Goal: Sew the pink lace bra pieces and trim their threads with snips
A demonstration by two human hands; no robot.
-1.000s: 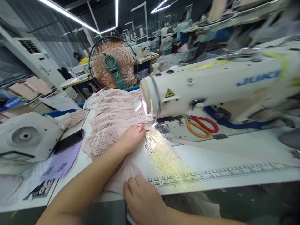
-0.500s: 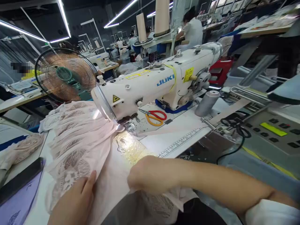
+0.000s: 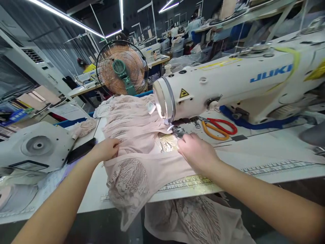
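A white JUKI sewing machine (image 3: 228,81) has its needle end over a heap of pale pink lace fabric (image 3: 132,118). My left hand (image 3: 108,149) is closed on the fabric left of the needle, thumb and fingers pinching a fold. Close to the presser foot (image 3: 177,131), my right hand (image 3: 196,150) is closed at the edge of a pink lace garment (image 3: 157,171) that spreads over the table front. Its fingertips are partly hidden. More lace fabric (image 3: 195,218) hangs below the table edge.
Scissors (image 3: 219,128) with red and orange handles lie under the machine arm. A dark phone (image 3: 82,150) rests at the left, beside another white machine (image 3: 38,145). Behind the fabric stands a fan (image 3: 122,69). A printed ruler (image 3: 274,167) runs along the table's front edge.
The view has swung left and nearer the machine. My right hand has moved up beside the presser foot. My left hand has gone forward onto the fabric, and a lace garment now lies across the front.
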